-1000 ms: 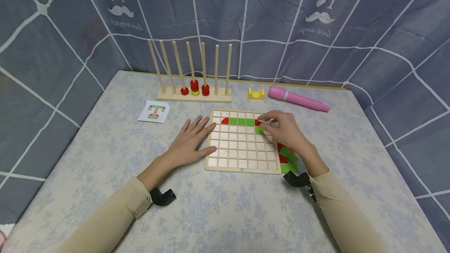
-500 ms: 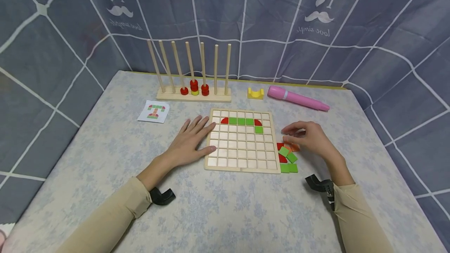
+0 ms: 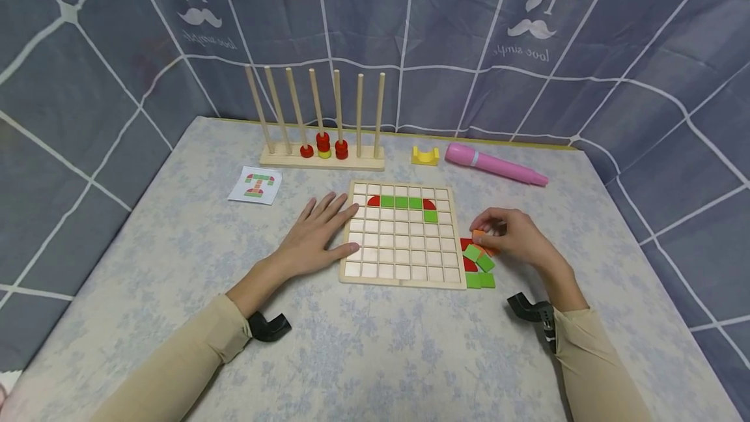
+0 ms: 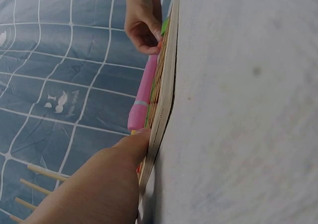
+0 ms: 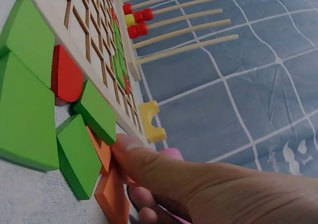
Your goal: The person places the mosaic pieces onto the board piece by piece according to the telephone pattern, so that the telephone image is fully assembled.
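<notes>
While our right hand (image 3: 519,237) pinches an orange tile (image 3: 478,234) just right of the grid board (image 3: 403,240), beside crowding green tiles (image 3: 472,253), our spread left hand (image 3: 314,239) touches its left edge; beyond, we see a yellow block (image 3: 425,157) and pink stick (image 3: 495,165).

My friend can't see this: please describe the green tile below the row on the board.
On the table lies a wooden grid board, the left hand on its left edge. Near its far side runs a tile row: red, three green, red. The green tile sits below the rightmost red one, alone in its row.
</notes>
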